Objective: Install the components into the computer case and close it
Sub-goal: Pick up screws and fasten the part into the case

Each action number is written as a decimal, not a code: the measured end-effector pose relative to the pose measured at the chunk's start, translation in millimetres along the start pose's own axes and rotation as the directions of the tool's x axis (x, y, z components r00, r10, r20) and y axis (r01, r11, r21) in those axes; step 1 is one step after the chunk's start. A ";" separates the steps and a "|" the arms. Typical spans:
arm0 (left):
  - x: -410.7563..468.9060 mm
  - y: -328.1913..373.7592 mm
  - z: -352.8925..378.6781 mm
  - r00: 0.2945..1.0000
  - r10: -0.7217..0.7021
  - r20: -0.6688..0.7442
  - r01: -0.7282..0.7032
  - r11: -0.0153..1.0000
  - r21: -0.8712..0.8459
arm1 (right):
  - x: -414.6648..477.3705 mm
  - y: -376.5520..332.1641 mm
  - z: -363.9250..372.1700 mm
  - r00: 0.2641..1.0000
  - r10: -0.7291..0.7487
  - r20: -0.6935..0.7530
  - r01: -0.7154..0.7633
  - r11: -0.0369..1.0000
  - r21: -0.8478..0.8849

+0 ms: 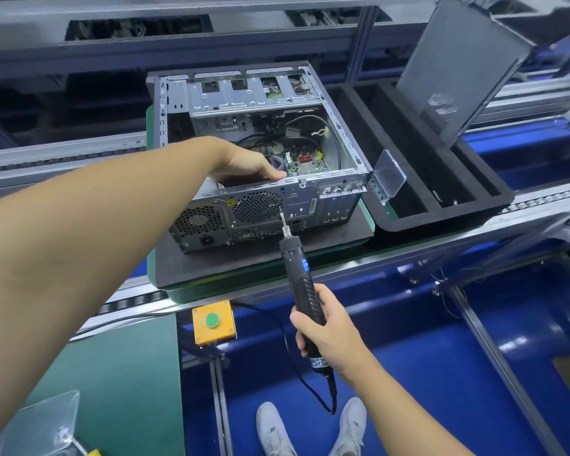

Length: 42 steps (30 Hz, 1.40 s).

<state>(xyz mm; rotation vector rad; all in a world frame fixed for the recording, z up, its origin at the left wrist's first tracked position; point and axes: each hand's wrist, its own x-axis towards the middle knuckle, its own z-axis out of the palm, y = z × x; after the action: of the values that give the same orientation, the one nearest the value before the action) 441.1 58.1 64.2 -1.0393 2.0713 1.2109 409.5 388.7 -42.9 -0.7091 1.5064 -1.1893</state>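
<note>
Bag (40,419): clear plastic, on the green counter (119,373), far down and left of the left fingers; its contents are too small to tell.
Left hand (244,164): rests on the rear top rim of the computer case. The thumb lies along the rim and the other fingers dip inside, hidden, so I cannot tell whether they grip or only press.
Button box (213,321): yellow with a green button, between the two hands and below the left fingers.
Computer case (260,212): on a dark mat (244,268), open side up, rear panel toward the person, directly under the left fingers; boards and cables show inside.
Screwdriver (301,284): corded, its bit tip at the rear panel just right of the round fan grille, below the left thumb; whether it sits in a screw is too small to tell.
Right hand (326,334): fingers wrapped round the screwdriver's lower handle.
Step in hand: probably driving a rear-panel screw. Keep the bit square to the panel, seat it before triggering, and bear down with the left hand so the case cannot slide.
Side panel (458,70): stands tilted in the black foam tray (408,222), well right of both sets of fingers; closing is not yet done.
</note>
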 end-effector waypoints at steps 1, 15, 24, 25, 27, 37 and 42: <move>-3.3 -0.4 -0.2 0.999 0.036 -0.032 -0.035 0.998 0.045 | 0.2 -0.6 -0.9 1.000 -0.004 -0.001 0.004 1.000 0.001; -74.1 -51.4 5.9 0.911 0.307 -0.274 -0.077 0.782 0.619 | -7.2 -4.9 -1.4 0.994 -0.086 0.070 0.082 0.995 0.054; -58.6 -73.4 66.6 0.580 0.395 -0.712 -0.108 0.904 0.413 | -20.6 -11.2 -8.0 0.990 -0.100 0.102 0.100 0.995 0.001; -58.2 -72.7 69.2 0.571 0.393 -0.721 -0.116 0.908 0.403 | -22.5 -12.3 -8.6 0.990 -0.089 0.106 0.090 0.996 -0.009; -59.4 -71.0 70.0 0.568 0.388 -0.726 -0.126 0.913 0.389 | -25.9 -13.1 -7.9 0.991 -0.070 0.113 0.073 0.997 -0.023; -66.4 -77.3 52.6 0.655 0.356 -0.666 -0.202 0.932 0.299 | -24.1 -9.0 8.9 0.993 -0.012 0.120 0.014 1.000 -0.011; -63.8 -82.8 51.6 0.621 0.370 -0.691 -0.297 0.927 0.229 | -19.6 -10.2 17.0 0.991 0.015 0.129 -0.015 1.000 -0.002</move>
<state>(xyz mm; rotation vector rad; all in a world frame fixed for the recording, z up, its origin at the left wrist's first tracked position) 548.2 101.0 47.5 -1.2617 3.0318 0.9073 429.7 397.4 -25.7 -0.7597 1.4020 -1.1104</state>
